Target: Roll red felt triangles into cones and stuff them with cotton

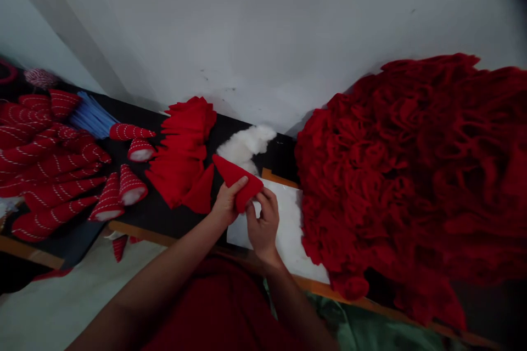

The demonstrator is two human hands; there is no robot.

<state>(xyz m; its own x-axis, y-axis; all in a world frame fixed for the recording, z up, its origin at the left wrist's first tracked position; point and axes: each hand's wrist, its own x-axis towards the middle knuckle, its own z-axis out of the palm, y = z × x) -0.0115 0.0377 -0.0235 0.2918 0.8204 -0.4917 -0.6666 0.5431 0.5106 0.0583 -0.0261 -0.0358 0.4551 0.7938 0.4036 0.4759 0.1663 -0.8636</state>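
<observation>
A red felt cone is held between both hands above the table's near edge. My left hand grips its wide end from the left, thumb on top. My right hand pinches the same open end from the right, fingers curled at the rim. The cone's tip points up and to the left. Beneath the hands lies a white sheet. A tuft of white stuffing sits just behind the cone.
A stack of flat red felt pieces lies left of the hands. Several red cones with white stitching fill the far left, beside blue sticks. A big heap of red felt cones covers the right. A white wall rises behind.
</observation>
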